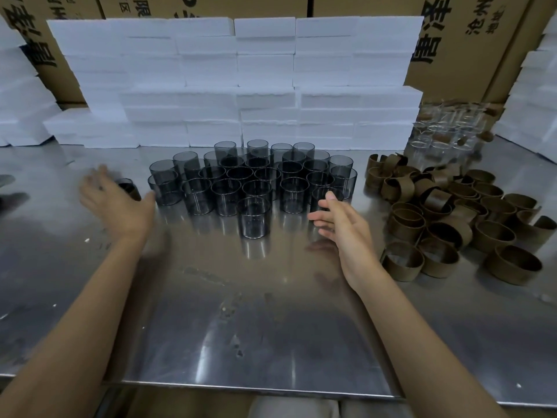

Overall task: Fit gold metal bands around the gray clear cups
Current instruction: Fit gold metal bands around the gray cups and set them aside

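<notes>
1. Head view, steel desk (271, 327): gray clear cups (253, 179), a dense upright cluster at 12 o'clock; one cup (254, 217) stands forward of the rest.
2. Gold metal bands (452, 218): a loose heap at 2 o'clock, well apart from the cluster; open split rings, some on edge.
3. Left hand (116, 203): at 10 o'clock, blurred, fingers spread, holding nothing visible; a banded cup (128, 187) sits just beyond it.
4. Right hand (340, 224): at 1 o'clock, fingers loosely open, empty, near the cluster's right edge.
5. Background: white foam blocks (235, 79), cardboard cartons (470, 40), clear glass cups (446, 131) at far 2 o'clock.
6. Risk, as judged: cups stand touching, so a careless reach may topple neighbours; heaped bands may snag.
</notes>
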The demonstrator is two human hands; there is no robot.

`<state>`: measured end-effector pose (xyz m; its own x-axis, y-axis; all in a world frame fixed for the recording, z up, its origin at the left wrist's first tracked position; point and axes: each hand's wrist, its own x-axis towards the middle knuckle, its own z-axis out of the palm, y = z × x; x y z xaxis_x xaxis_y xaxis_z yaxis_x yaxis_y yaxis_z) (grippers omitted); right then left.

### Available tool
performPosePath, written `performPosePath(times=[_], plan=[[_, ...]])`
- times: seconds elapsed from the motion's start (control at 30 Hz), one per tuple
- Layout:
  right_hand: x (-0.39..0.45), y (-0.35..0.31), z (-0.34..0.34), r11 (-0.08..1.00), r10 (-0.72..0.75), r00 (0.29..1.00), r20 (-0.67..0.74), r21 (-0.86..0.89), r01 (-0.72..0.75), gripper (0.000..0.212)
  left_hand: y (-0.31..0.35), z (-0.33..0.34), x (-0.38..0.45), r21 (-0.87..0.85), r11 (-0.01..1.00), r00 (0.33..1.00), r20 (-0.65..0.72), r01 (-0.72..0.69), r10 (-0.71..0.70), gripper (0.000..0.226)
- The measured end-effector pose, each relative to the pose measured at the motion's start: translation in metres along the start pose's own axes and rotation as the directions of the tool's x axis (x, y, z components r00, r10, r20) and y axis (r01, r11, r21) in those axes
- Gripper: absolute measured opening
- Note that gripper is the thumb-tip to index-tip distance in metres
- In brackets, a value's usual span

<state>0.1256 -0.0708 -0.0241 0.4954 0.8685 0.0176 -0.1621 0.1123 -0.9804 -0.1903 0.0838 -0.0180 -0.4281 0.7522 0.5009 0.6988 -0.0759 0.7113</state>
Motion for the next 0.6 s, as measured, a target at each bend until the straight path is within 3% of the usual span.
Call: performPosePath(times=[0.1,0.23,0.37,0.47,0.6], plan=[[0.001,0.001,0.000,1.000,0.006,1.000,-0.003,0.003,-0.006,0.034,0.036,0.001,-0.030,-0.066,0.978,0.980,0.005,-0.196,0.197,0.053],[0.001,0.001,-0.001,1.000,0.012,1.000,0.003,0.018,-0.012,0.033,0.072,-0.002,-0.085,-0.267,0.922,0.898,0.265,-0.282,0.352,0.026],[-0.001,0.000,-0.001,1.000,0.006,1.000,0.004,0.029,-0.006,0.031,0.086,0.008,-0.123,-0.150,0.952,0.785,0.539,-0.268,0.306,0.041],[-0.002,0.000,-0.001,1.000,0.013,1.000,-0.001,0.019,-0.013,0.030,0.095,0.016,-0.132,-0.118,0.951,0.767,0.567,-0.284,0.299,0.045],[-0.003,-0.001,-0.003,1.000,0.018,1.000,0.007,0.009,-0.018,0.028,0.104,0.017,-0.138,-0.171,0.942,0.796,0.504,-0.288,0.335,0.047]])
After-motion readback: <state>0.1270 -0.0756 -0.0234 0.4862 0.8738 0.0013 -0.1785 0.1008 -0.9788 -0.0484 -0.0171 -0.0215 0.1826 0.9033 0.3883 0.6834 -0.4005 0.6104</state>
